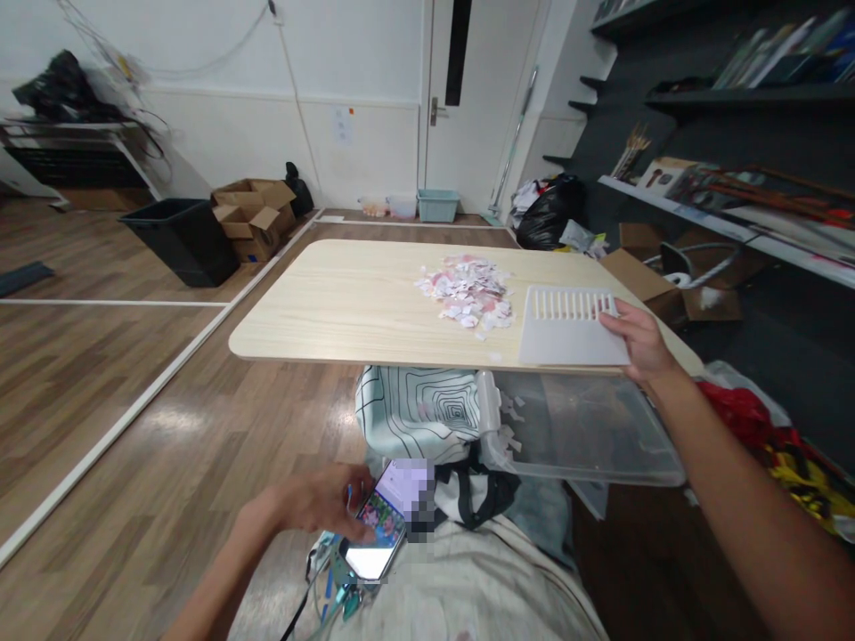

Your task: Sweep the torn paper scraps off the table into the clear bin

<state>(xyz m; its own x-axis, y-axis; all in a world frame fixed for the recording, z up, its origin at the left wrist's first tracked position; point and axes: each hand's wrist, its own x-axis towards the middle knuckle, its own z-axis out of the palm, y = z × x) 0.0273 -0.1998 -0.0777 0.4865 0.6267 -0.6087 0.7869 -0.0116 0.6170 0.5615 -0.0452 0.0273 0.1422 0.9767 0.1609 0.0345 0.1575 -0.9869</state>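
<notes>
My right hand [639,340] grips the right edge of a flat white slotted plastic scraper [567,329] that lies on the pale wooden table [347,303]. Just left of the scraper sits a heap of pink and white paper scraps [468,289]. Below the table's front edge a clear plastic bin [581,427] holds a few scraps. My left hand [321,503] is down by my lap, fingers curled round a lit phone [380,525], thumb on its screen.
A patterned bag [420,409] lies under the table. On the floor at the back stand a black bin [183,239], open cardboard boxes [254,214] and a teal basket [437,205]. Shelves [748,214] and a black sack [551,214] fill the right side.
</notes>
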